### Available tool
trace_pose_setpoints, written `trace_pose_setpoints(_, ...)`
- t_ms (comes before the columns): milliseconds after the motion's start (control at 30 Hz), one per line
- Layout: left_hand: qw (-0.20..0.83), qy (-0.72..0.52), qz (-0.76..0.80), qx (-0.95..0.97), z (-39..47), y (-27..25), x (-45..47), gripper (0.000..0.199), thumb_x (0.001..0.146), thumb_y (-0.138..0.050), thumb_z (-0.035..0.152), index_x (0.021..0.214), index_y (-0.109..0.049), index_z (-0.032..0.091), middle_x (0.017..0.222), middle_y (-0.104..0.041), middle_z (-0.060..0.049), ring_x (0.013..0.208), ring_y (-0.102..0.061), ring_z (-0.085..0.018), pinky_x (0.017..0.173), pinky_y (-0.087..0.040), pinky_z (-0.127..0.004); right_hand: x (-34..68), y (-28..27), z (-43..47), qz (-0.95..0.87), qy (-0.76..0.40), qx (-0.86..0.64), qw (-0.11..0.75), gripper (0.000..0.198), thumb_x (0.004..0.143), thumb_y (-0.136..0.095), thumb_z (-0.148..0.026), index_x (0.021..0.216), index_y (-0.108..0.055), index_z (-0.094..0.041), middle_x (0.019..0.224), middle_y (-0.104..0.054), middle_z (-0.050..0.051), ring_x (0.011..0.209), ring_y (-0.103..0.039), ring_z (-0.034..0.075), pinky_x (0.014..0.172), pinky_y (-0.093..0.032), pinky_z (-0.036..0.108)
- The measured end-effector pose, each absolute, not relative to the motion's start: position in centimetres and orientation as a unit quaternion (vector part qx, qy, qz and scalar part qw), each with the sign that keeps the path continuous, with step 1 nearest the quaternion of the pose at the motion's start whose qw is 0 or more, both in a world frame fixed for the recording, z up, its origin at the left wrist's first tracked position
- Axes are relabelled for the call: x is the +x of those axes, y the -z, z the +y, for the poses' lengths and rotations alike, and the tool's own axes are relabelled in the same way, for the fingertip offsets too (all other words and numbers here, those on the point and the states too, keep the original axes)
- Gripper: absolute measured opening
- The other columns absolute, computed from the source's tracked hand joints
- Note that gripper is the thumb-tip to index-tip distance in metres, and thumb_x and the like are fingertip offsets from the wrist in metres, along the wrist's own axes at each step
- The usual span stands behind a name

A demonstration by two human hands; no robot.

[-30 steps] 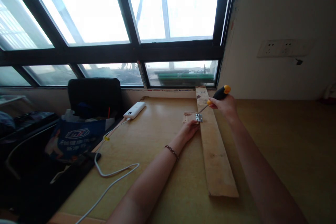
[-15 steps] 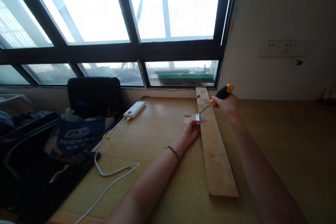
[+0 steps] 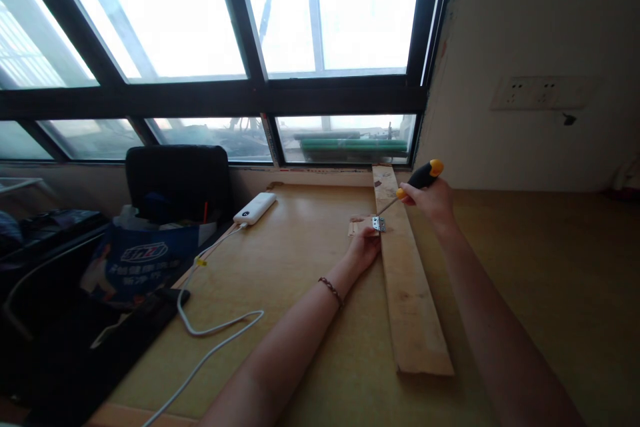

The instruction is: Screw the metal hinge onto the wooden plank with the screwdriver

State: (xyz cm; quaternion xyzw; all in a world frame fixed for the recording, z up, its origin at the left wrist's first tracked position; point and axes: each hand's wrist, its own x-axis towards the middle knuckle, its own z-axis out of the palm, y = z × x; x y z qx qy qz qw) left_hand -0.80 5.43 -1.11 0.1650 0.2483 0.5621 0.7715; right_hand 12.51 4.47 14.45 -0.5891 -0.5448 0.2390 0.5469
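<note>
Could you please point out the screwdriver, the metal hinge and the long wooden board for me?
Screwdriver (image 3: 421,177): head view, on the black part of its handle.
Metal hinge (image 3: 379,223): head view, around its middle.
Long wooden board (image 3: 409,277): head view, on its upper face.

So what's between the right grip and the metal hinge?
The screwdriver's thin shaft, in the head view: it slants from the black-and-yellow handle in the right grip down toward the metal hinge, over the wooden board.

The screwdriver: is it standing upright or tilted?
Tilted: the screwdriver slants from the right hand down and leftward toward the metal hinge.
</note>
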Motion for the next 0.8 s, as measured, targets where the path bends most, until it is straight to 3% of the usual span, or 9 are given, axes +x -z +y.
trace_pose_setpoints(367, 0.737, -0.589, 0.286, 0.168, 5.72, 1.34, -0.62, 0.018, 0.066, -0.053, 0.010, 0.082, -0.060, 0.009, 0.075, -0.067, -0.008, 0.067, -0.064, -0.015, 0.079, -0.050, -0.031, 12.14, -14.20, 4.68, -0.550, -0.251, -0.585, 0.540, 0.019, 0.058, -0.072, -0.027, 0.059, -0.057, -0.017, 0.054, -0.067, 0.006, 0.050, -0.066, 0.022, 0.039, -0.052, 0.021)
trace_pose_setpoints(800, 0.725, -0.601, 0.288, 0.176, 6.01, 1.49, -0.63, 0.021, 0.070, -0.059, 0.015, 0.090, -0.058, 0.010, 0.078, -0.067, -0.007, 0.066, -0.064, -0.015, 0.073, -0.052, -0.029, 12.17, -13.94, 4.72, -0.558, -0.253, -0.575, 0.543, 0.018, 0.058, -0.072, -0.027, 0.060, -0.057, -0.016, 0.059, -0.068, 0.007, 0.052, -0.066, 0.022, 0.041, -0.053, 0.023)
